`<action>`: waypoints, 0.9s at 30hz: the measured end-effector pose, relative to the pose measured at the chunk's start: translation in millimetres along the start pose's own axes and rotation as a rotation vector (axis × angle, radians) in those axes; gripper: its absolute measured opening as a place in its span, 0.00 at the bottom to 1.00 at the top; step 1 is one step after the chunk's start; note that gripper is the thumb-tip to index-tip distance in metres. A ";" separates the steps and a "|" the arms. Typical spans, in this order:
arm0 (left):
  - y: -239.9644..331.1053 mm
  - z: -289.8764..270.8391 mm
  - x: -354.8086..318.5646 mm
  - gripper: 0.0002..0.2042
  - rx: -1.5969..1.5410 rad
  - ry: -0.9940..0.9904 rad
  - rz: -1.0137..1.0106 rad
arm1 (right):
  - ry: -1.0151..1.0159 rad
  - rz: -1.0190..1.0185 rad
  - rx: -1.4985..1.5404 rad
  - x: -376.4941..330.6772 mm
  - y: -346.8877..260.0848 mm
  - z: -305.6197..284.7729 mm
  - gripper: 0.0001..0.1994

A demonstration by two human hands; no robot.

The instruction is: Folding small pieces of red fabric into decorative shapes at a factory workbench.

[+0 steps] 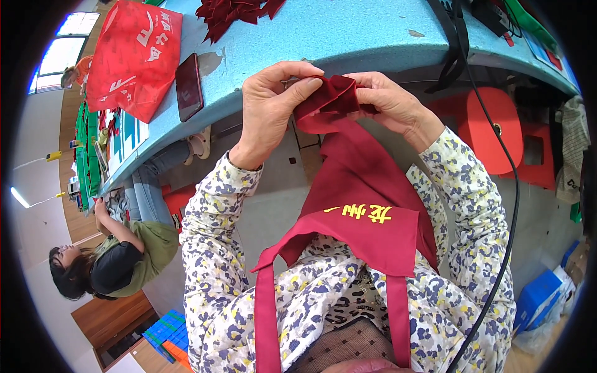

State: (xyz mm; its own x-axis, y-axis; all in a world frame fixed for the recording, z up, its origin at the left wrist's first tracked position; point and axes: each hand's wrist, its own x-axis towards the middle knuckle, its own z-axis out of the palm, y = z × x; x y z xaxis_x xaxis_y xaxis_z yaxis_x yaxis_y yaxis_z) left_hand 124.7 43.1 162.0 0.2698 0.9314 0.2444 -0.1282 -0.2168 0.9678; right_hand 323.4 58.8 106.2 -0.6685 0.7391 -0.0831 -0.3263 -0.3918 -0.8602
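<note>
Between my two hands, just off the near edge of the blue table (298, 38), is a folded piece of dark red velvety cloth (324, 102). My left hand (273, 99) pinches its left side, thumb on top. My right hand (393, 102) grips its right side between thumb and fingers. The cloth stands in open folds and overlaps the view of my maroon apron (364, 180) below. Some of my fingertips are hidden behind the cloth. Farther back on the table lies a heap of dark red cloth pieces (233, 15).
A red bag (134, 59) and a dark phone (189, 87) lie on the table at left. A black strap (453, 46) and cable (497, 130) hang at right. A red stool (491, 133) stands under the table's right side. At left another person (118, 255) sits at the table.
</note>
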 end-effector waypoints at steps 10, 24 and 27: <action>12.0 2.6 -3.0 0.03 0.041 -0.120 -0.073 | -0.032 -0.018 0.016 0.0 -1.6 -7.3 0.19; 6.1 14.5 -0.3 0.04 0.054 -0.139 -0.062 | 0.000 -0.084 0.081 -9.7 -7.1 -13.6 0.21; 3.7 18.9 0.4 0.04 0.035 -0.103 -0.087 | 0.012 -0.071 0.091 -10.6 -5.2 -18.1 0.21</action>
State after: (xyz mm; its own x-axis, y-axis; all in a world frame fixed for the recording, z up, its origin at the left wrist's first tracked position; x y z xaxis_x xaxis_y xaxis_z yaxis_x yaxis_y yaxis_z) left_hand 142.4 37.2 166.8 0.3749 0.9126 0.1630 -0.0670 -0.1487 0.9866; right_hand 344.3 62.9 102.5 -0.6341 0.7727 -0.0301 -0.4318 -0.3861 -0.8152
